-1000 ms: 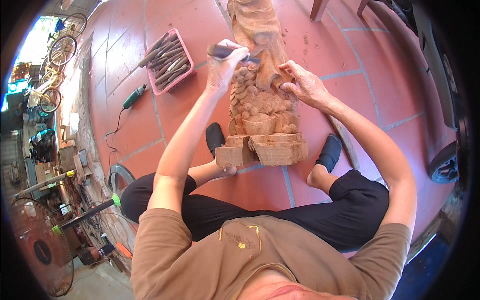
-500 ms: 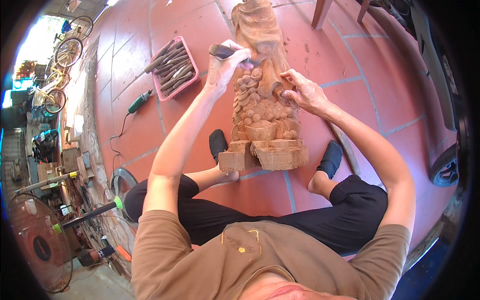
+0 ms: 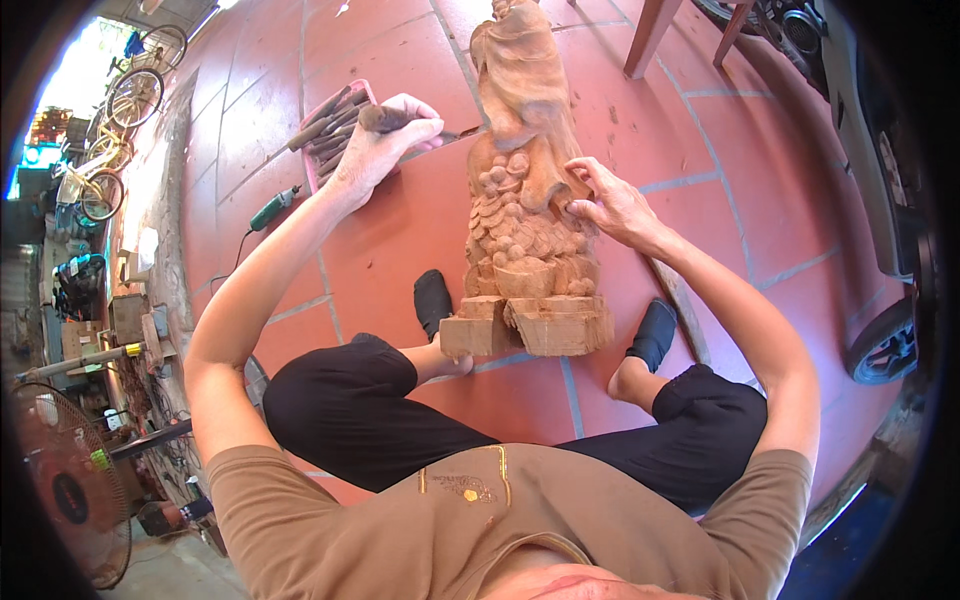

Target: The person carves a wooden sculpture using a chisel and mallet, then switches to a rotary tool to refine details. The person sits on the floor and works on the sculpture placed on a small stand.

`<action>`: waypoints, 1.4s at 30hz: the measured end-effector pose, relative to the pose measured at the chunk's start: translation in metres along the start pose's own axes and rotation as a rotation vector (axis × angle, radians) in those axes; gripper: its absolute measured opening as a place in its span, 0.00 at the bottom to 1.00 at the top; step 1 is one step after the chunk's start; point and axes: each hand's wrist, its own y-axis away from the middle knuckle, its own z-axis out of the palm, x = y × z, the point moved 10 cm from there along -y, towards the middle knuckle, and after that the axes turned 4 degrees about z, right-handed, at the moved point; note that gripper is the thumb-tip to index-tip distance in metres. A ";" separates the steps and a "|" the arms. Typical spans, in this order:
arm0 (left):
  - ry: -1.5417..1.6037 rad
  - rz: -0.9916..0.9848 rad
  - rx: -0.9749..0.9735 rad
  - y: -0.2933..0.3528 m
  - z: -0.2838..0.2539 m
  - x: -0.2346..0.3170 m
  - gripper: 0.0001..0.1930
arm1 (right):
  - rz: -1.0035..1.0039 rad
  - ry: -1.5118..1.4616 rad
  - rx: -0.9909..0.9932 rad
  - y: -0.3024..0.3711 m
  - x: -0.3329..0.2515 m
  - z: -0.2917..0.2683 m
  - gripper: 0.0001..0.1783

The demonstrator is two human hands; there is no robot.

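Observation:
A carved wooden statue [image 3: 530, 200] lies on the floor between my feet, its blocky base toward me and its draped figure stretching away. Clustered round shapes and coin-like discs cover its lower part. My left hand [image 3: 385, 150] is closed around a wood chisel [image 3: 380, 118]; the thick handle pokes up past the fingers, and the thin blade points right, toward the statue. This hand is off to the statue's left, not touching it. Against the statue's right side rests my right hand [image 3: 620, 208], thumb and bent fingers apart, with no tool in it.
Behind my left hand, a pink basket [image 3: 318, 108] holds several handled tools. A green corded power tool [image 3: 275, 208] lies nearby on the red tiles. A wooden stick [image 3: 685, 310] lies beside my right foot. At far left is a fan [image 3: 75, 490]; at right, a wheel [image 3: 885, 345].
My left hand has drawn back from the statue to the left with the chisel, now partly covering the basket. My right hand has stayed at the statue's side. The view has shifted slightly.

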 end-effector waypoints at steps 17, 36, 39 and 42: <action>0.050 0.105 -0.038 -0.067 0.039 -0.034 0.09 | 0.125 -0.079 -0.027 0.006 0.008 -0.001 0.36; 0.356 0.069 0.225 -0.127 -0.018 -0.088 0.15 | 0.155 -0.116 -0.082 -0.003 0.003 0.004 0.38; 0.345 0.094 0.261 -0.143 -0.009 -0.093 0.15 | 0.149 -0.128 -0.077 -0.003 0.006 0.003 0.38; 0.322 0.148 0.335 -0.160 -0.010 -0.102 0.16 | 0.141 -0.142 -0.078 -0.003 0.005 0.005 0.38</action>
